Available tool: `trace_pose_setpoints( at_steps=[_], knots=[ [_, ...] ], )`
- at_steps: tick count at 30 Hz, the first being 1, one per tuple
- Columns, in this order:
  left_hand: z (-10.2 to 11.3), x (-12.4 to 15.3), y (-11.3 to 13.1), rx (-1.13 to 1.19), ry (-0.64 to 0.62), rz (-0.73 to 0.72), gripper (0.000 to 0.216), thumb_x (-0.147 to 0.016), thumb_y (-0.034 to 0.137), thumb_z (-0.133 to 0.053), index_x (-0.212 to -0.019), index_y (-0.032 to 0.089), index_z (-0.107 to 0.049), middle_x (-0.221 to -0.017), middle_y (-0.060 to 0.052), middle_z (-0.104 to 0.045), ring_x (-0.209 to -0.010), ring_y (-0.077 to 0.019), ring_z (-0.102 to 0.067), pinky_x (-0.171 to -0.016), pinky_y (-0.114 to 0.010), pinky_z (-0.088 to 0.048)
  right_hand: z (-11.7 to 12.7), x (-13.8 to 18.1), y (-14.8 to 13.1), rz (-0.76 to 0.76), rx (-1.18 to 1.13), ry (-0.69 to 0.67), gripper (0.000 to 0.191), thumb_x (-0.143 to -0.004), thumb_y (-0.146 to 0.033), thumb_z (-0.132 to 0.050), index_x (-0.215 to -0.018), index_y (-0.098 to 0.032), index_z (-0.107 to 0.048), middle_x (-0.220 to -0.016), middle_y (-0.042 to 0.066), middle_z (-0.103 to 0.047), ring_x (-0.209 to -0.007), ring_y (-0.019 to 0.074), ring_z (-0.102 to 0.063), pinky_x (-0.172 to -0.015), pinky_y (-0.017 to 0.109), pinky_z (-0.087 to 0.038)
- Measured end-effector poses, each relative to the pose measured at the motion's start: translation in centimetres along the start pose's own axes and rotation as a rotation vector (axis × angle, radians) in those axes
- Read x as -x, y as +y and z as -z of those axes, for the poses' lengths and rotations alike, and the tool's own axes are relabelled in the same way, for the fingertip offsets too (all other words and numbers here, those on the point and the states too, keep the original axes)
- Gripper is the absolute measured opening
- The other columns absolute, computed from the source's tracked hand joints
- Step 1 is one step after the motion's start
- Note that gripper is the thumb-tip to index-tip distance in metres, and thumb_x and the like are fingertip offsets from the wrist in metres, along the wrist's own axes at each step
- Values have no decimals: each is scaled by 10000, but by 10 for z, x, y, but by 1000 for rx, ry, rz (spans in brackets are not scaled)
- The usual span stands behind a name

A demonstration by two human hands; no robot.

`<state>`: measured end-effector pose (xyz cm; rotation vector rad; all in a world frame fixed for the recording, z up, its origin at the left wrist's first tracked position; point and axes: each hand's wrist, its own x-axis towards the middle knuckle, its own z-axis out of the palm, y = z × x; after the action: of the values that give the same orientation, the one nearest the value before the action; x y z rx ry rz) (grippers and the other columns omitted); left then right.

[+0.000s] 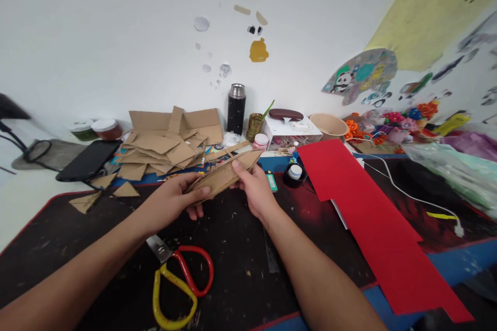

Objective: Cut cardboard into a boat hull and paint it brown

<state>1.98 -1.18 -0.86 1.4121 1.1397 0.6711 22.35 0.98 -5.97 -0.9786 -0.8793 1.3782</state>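
Observation:
Both my hands hold a long, pointed cardboard piece (229, 171) above the dark desk mat (233, 269). My left hand (176, 199) grips its near left end, thumb on top and fingers curled beneath. My right hand (254, 186) pinches its middle from the right side. The piece tilts up toward the far right, with its tip near a white box (291, 134). Red and yellow scissors (180, 279) lie on the mat just below my left forearm.
A heap of cardboard scraps (166, 147) lies behind the hands, beside a black tablet (87, 160). A red paper sheet (373, 217) stretches across the right. A black flask (236, 108), jars, a tape roll (294, 173), a bowl (330, 125) and a white cable (407, 194) line the back.

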Motion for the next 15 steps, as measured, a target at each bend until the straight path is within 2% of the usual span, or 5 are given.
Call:
trace_pose_setpoints(
  at_steps=[5, 7, 9, 12, 15],
  knots=[
    [2, 0, -5, 11, -12, 30, 448, -748, 610, -851, -862, 210, -686, -567, 23, -660, -465, -169, -636, -432, -264, -516, -3, 1, 7, -50, -40, 1, 470, -737, -539, -922, -987, -199, -718, -1004, 75, -795, -769, 177, -697, -590, 254, -542],
    [2, -2, -8, 21, 24, 39, 422, -763, 575, -853, -894, 208, -689, -554, 25, -664, -461, -167, -635, -438, -260, -518, -3, 1, 7, -48, -45, 27, 466, -732, -523, -933, -990, -194, -726, -1006, 78, -802, -763, 177, -698, -594, 259, -550],
    [1, -4, -11, 90, 122, 43, 411, -761, 500, -879, -978, 200, -702, -592, 19, -700, -486, -165, -661, -470, -257, -543, -3, 2, 5, -29, -58, 47, 454, -740, -504, -937, -998, -192, -733, -1022, 77, -808, -766, 175, -703, -597, 259, -559],
    [1, -7, -10, 337, 327, 0, 487, -685, 338, -947, -1088, 194, -716, -866, -31, -810, -666, -178, -764, -623, -280, -635, -3, 3, 0, -13, -102, 60, 439, -755, -483, -939, -1020, -193, -742, -1017, 69, -815, -759, 174, -721, -596, 260, -562],
    [0, -7, -7, 525, 426, -68, 543, -646, 269, -966, -1126, 191, -722, -967, -41, -812, -741, -171, -769, -704, -289, -646, -4, 5, -1, -69, -142, 15, 474, -741, -489, -949, -1044, -181, -753, -944, 75, -826, -709, 188, -753, -577, 263, -543]
  ],
)
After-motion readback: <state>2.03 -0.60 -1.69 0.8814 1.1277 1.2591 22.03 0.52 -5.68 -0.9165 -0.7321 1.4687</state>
